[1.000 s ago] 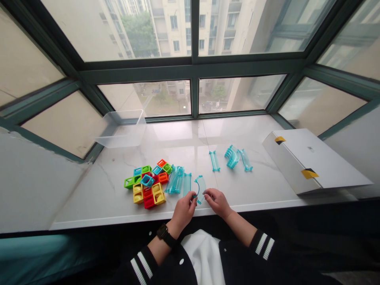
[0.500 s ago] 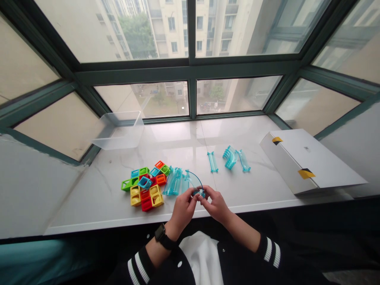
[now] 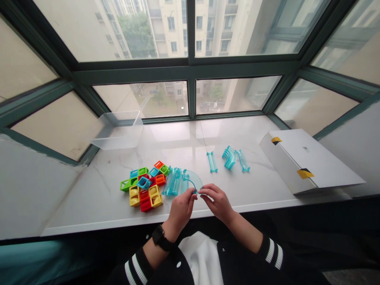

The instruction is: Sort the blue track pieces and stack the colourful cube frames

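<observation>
My left hand (image 3: 181, 206) is closed, its thumb and fingers pinching the near end of a curved, see-through blue track piece (image 3: 194, 178). At the piece's right edge, the fingertips and thumb of my right hand (image 3: 218, 202) close on its near corner; the contact is small and partly hidden. Just left of this piece lie several blue track pieces (image 3: 172, 182), side by side. Farther left is a cluster of red, yellow, green, orange and blue blocks (image 3: 145, 188) with openings in them.
A straight blue track piece (image 3: 211, 162), a stack of curved track pieces (image 3: 229, 157) and another track piece (image 3: 243, 160) lie beyond my right hand. A clear plastic bin (image 3: 118, 140) stands back left, a white box (image 3: 311, 158) at right. The white sill (image 3: 97, 213) ends at its front edge.
The curved track piece has turned in my hands, showing its broad curved face more. My right hand has shifted slightly right, away from my left, its fingers straighter.
</observation>
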A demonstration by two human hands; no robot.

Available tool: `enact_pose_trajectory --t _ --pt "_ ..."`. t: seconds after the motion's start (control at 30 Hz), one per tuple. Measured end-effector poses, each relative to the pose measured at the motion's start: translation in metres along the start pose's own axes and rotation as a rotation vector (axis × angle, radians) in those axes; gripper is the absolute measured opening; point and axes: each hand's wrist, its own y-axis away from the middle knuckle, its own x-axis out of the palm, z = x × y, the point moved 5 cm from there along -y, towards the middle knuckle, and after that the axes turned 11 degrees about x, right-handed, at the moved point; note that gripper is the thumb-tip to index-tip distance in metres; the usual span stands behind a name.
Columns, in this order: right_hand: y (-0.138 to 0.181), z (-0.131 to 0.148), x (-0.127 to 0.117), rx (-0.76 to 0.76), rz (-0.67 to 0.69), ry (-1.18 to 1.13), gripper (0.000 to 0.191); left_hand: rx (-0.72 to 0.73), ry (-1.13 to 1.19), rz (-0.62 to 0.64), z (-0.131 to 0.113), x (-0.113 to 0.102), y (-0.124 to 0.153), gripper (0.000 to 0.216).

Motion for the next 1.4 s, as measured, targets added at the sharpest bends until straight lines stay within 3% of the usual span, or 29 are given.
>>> enact_pose_trajectory --t 0.23,0.4,0.6,0.83,1.1,1.4 --pt "-0.002 -0.008 -0.012 -0.003 -0.018 0.032 0.024 0.009 -0.004 -0.013 0.006 0.000 0.002 0.033" --pt "-0.003 -0.020 -0.046 0.019 -0.153 0.102 0.024 0.105 -0.155 -0.073 0.026 -0.003 0.015 0.032" --pt "-0.002 -0.041 -0.089 0.011 -0.308 0.220 0.022 0.260 -0.321 -0.068 0.045 0.011 0.037 0.032" --pt "0.003 -0.059 -0.107 0.058 -0.359 0.271 0.019 0.309 -0.295 -0.077 0.040 0.025 0.037 0.036" --pt "-0.004 -0.073 -0.122 0.093 -0.439 0.302 0.018 0.376 -0.184 0.021 0.019 0.041 -0.004 0.034" --pt "-0.021 -0.078 -0.140 0.076 -0.510 0.311 0.018 0.245 0.106 0.040 -0.019 0.082 -0.103 0.022"
